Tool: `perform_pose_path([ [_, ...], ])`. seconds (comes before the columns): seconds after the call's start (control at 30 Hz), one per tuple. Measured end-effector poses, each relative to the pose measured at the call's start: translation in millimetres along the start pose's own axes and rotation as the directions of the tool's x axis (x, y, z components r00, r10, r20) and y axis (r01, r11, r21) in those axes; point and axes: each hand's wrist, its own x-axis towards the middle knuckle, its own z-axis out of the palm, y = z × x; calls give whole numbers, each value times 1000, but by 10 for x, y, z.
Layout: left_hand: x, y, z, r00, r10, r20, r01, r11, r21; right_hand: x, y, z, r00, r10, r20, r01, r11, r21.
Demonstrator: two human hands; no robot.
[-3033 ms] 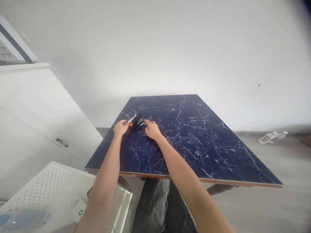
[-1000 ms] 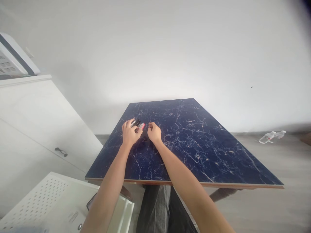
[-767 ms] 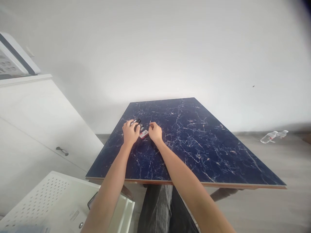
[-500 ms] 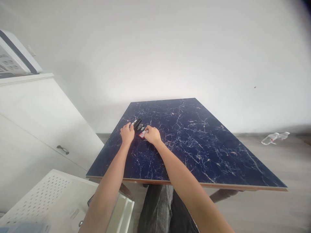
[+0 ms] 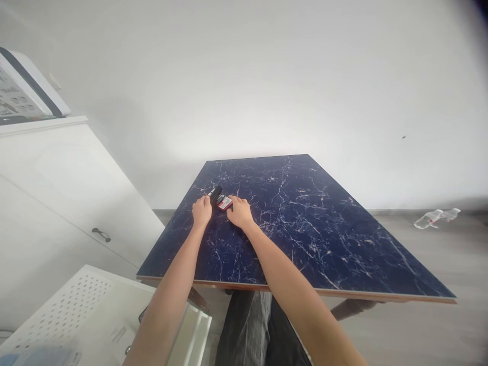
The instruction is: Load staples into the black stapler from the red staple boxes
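Toward the left of the blue marbled table [image 5: 305,229], my left hand [image 5: 202,210] is closed around the near end of a small black object [image 5: 216,195]; a pale patch shows beside my fingers, but its kind is unclear. My right hand [image 5: 239,212] grips a small flat red-and-white piece [image 5: 225,203], perhaps a pack or card, by its right side. The piece's left edge meets or nearly meets the black object; I cannot tell whether they touch. My fingers hide part of both things.
A white cabinet [image 5: 68,178] with a dark handle stands at the left, bearing a white box [image 5: 34,86]. Below it is a white perforated unit [image 5: 76,305]. Clear plastic bottles [image 5: 434,218] lie on the floor at right. A white wall rises behind the table.
The red-and-white piece has turned and shifted up toward the black object, so more of its pale face shows. My right fingers have changed their grip on it. My left hand stays on the black object.
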Motion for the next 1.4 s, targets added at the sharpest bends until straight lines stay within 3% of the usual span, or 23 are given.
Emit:
perform_pose_path([
  [0.13, -14, 35, -34, 1000, 19, 20, -19, 999, 34, -14, -7, 35, 996, -53, 70, 55, 998, -27],
  [1.03, -23, 66, -48, 999, 39, 30, -41, 997, 71, 1, 14, 45, 997, -54, 53, 56, 998, -27],
  [1.4, -43, 23, -94, 994, -102, -24, 104, 988, 112, 0, 7, 26, 995, -77, 61, 77, 997, -9],
])
